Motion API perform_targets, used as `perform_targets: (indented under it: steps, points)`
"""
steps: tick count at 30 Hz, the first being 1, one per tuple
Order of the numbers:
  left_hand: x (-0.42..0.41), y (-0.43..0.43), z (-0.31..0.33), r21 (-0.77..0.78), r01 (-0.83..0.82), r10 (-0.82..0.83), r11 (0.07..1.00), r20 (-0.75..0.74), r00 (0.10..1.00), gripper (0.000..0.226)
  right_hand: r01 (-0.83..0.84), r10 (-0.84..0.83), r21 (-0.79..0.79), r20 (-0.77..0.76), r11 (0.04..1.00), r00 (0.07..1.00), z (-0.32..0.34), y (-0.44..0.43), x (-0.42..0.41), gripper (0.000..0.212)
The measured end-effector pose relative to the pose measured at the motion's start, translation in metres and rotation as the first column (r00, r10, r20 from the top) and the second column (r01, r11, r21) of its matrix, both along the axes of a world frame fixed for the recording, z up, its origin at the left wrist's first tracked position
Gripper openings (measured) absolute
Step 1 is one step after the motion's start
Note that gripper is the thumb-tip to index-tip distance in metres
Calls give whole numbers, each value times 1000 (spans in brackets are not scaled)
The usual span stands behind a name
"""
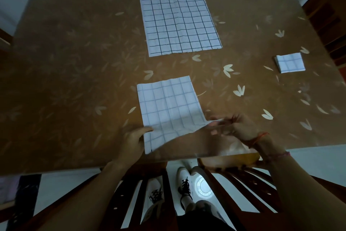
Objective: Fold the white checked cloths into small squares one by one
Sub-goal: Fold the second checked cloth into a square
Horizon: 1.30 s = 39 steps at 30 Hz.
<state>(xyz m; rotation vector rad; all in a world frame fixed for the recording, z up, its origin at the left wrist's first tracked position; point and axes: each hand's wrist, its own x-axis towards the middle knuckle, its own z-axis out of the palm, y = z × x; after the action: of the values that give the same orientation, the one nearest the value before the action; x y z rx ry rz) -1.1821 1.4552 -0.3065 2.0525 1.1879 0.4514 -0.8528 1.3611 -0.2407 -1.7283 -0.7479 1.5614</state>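
On the brown leaf-patterned table (65, 62), near edge, left to right:

1. Left hand (133, 142). It grips the near-left edge of the half-folded cloth, with the thumb lying on top of the fabric and the fingers curled at the edge.

2. Half-folded cloth (168, 107). White with a faint grid, it lies near the front edge of the table, between the two hands. The far part lies flat. The near part is lifted and creased, drawn taut from one hand to the other.

3. Spread cloth (177, 19). White with a dark grid, it lies flat and open at the far middle of the table, well apart from the cloth in hand.

4. Right hand (237, 127). The hand is blurred, and its fingers are gathered and pinch the near-right corner of the half-folded cloth. There are red thread bands at the wrist.

5. Folded square (290, 62). This small, layered white checked square rests alone near the table's right edge.

Below the table edge are a dark wooden chair (234, 189) with a slatted back and white shoes (184, 180) with dark laces on a pale floor.
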Motion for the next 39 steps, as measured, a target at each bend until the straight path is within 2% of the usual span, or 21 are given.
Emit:
perform_targets:
  steps: [4, 6, 10, 13, 16, 18, 19, 22, 24, 26, 32, 36, 39]
  points:
    - [4, 16, 10, -179, -144, 147, 973, 5, 989, 12, -8, -31, 139, 276, 990, 961, -1, 34, -8, 5]
    - [6, 25, 7, -222, -201, 207, 954, 7, 978, 24, -2, -54, 155, 354, 988, 934, -10, 55, -7, 5]
    - [8, 44, 0, -319, -280, 298, 906, 8, 955, 32, -7, -36, 142, 299, 990, 954, -29, 90, -5, 6]
    - [7, 55, -7, -338, -330, 351, 882, 2, 936, 34, 16, -23, 27, 283, 1000, 959, -46, 104, -3, 14]
    - [10, 60, -8, -372, -365, 391, 854, -5, 920, 25, 22, 14, -118, 295, 993, 955, -62, 105, -3, 17]
    - [11, 61, -8, -426, -393, 435, 815, 2, 900, 8, 38, 19, -194, 283, 980, 959, -66, 103, -4, 19]
    - [11, 61, -7, -455, -405, 455, 793, 2, 890, 9, 40, 26, -226, 278, 973, 960, -66, 102, -4, 20]
    - [4, 57, -4, -526, -408, 495, 746, 29, 868, 36, 41, 35, -239, 308, 970, 951, -67, 98, -5, 17]
    - [1, 55, -4, -530, -403, 505, 746, 56, 861, 43, 67, -3, -178, 340, 982, 940, -66, 97, -6, 14]
    - [1, 55, -4, -517, -400, 503, 757, 69, 862, 46, 119, -70, -124, 344, 985, 936, -66, 99, -8, 20]
    - [8, 63, -6, -441, -433, 505, 786, 53, 862, 38, 160, -127, -55, 391, 986, 912, -66, 112, -13, 22]
    - [15, 67, -8, -386, -461, 517, 799, 49, 855, 31, 147, -105, -79, 386, 986, 916, -68, 116, -10, 27]
    - [19, 70, -11, -362, -475, 525, 802, 48, 850, 28, 144, -90, -107, 400, 984, 912, -72, 113, -8, 20]
